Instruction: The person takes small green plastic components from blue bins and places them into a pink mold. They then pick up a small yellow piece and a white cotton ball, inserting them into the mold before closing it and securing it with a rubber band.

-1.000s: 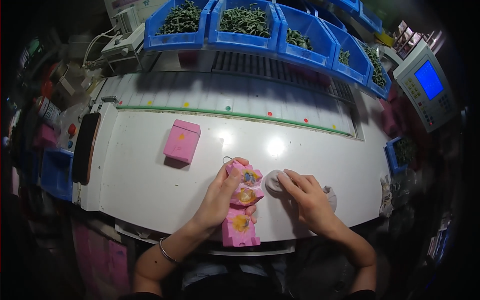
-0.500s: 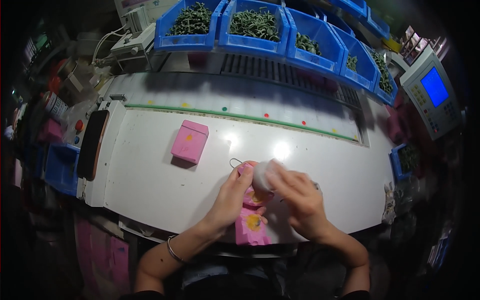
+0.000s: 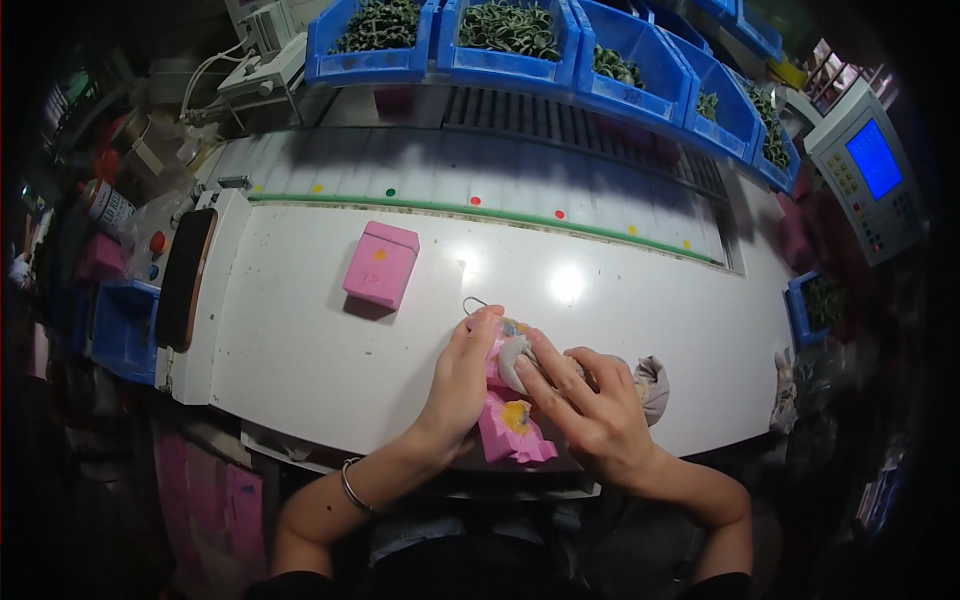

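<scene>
My left hand [image 3: 458,378] grips a pink block with ragged, torn-looking lower edges [image 3: 508,440]. Yellow and bluish patches mark the block, and a thin metal hook [image 3: 473,302] sticks out at its top. Closed on a grey cloth [image 3: 652,388], my right hand [image 3: 605,415] presses part of it against the block's upper side. A loose end of the cloth bulges out beyond the right hand's knuckles. Fingers and cloth cover much of the block's middle. Farther left, a second pink block [image 3: 383,265] with a small yellow spot stands on the white worktop [image 3: 300,340].
Along the back runs a white slatted belt [image 3: 330,165] with a green edge and coloured dots. Blue bins [image 3: 510,65] of small green parts hang above it. A control panel with a blue screen [image 3: 873,160] stands right; a dark flat object [image 3: 187,280] lies left.
My right hand has come down and left, bringing the blurred cloth to rest against the pink block. The belt's coloured dots have shifted left. The second pink block stays in place.
</scene>
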`<state>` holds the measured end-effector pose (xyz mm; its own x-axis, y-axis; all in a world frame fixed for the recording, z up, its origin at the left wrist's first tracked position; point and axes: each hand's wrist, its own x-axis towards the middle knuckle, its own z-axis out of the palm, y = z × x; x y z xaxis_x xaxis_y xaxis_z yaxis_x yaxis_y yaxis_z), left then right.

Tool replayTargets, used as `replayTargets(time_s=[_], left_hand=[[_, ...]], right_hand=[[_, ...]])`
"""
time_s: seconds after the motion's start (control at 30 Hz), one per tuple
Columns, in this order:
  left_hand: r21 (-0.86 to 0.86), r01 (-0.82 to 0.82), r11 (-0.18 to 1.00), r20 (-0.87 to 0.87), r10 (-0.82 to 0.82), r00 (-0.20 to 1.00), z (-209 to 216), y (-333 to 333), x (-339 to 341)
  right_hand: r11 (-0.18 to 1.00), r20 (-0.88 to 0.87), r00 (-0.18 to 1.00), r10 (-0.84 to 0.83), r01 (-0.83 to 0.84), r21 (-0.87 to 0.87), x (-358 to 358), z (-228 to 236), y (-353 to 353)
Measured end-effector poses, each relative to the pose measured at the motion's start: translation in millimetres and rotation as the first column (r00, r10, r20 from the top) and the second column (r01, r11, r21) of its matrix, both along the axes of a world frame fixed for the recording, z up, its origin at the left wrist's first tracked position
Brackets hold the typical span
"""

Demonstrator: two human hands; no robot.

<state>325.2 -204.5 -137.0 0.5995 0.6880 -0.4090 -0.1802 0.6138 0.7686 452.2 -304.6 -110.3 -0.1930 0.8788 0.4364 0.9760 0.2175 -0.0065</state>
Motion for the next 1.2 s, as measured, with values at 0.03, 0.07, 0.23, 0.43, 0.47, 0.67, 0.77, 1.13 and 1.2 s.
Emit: replayTargets(time_s=[0.03,0.07,0.23,0.43,0.47,0.67,0.77,1.13,1.2], left_hand=[[0.001,0.0,1.0,0.0,0.0,1.0,1,0,-1],[-0.027,0.019,0.999,0.033,-0.018,0.999,2,0,-3],[-0.024,0.02,1.0,0.054,-0.019,0.998,-1,0,1],[0.061,0.079,0.995,0.031,-0.081,0.996,10,4,-8],[0.059,0.072,0.996,0.033,-0.074,0.997,8,5,-9],[0.218,0.29,0.932,0.116,-0.319,0.941,-4,9,-24],[0.329,0.258,0.908,0.219,-0.339,0.915,6,2,-23],[0.434,0.435,0.789,0.031,-0.495,0.868,12,6,-28],[0.493,0.387,0.779,0.039,-0.464,0.885,15,8,-28]], right_hand=[[0.999,-0.05,0.999,0.021,-0.023,-0.046,1,3,0],[0.995,-0.1,0.994,0.039,-0.048,-0.091,2,5,0],[0.995,-0.119,0.988,0.096,-0.1,-0.03,2,2,3],[0.985,-0.344,0.937,-0.067,0.008,-0.17,20,2,-8],[0.974,-0.265,0.957,-0.116,0.058,-0.219,28,-1,-13],[0.993,-0.549,0.834,-0.053,-0.013,-0.116,-2,19,-19],[0.996,-0.741,0.671,-0.027,-0.042,-0.075,-6,17,-24],[0.974,-0.906,0.414,-0.082,-0.16,-0.162,-5,25,-2],[0.98,-0.901,0.432,-0.043,-0.158,-0.122,-5,22,2]])
